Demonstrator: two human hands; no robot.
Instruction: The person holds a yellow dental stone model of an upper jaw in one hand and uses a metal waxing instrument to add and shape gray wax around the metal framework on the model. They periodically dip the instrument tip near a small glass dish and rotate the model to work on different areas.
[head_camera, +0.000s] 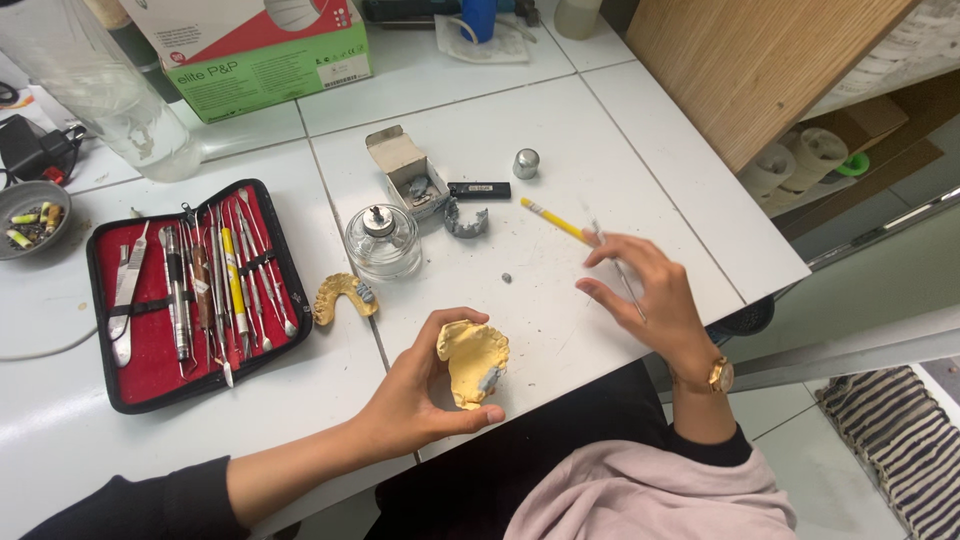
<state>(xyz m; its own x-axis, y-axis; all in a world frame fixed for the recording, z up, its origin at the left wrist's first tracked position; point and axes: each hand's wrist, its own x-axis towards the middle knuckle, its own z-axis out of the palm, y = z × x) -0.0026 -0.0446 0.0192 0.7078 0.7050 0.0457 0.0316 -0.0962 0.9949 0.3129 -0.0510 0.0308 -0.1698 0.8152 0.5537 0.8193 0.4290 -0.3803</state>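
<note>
While the head camera looks down on the white tiled desk (560, 130), the left hand (420, 395) has its grip clamped on a yellow plaster dental cast (472, 360), thumb under the lower edge and fingers curled behind, so the tooth side faces up toward the viewer; a small grey patch sits on the cast close to the thumb. To the right of that grip and a little farther from the body, the right hand (650, 300) hovers over the desk with a thin metal tool (625, 285) pinched between thumb and fingers, the rest of the fingers spread loose; its tip is apart from the cast. Just beyond the right grip lies a yellow pencil (552, 220). To the left of the left grip and farther out rests a second yellow cast (340, 295), and past it an open red-lined case of instruments (195, 290). Straight out from the left grip stand a glass spirit lamp (382, 240), a small open cardboard box (405, 170), a grey arch-shaped piece (466, 222), a dark lighter (478, 189) and a small metal cap (526, 162). To work the cast well, I judge it wise to keep the left grip firm but low, brace the right wrist on the desk, and bring the tool tip in slowly toward the grey patch with light pressure, since plaster chips easily.
</note>
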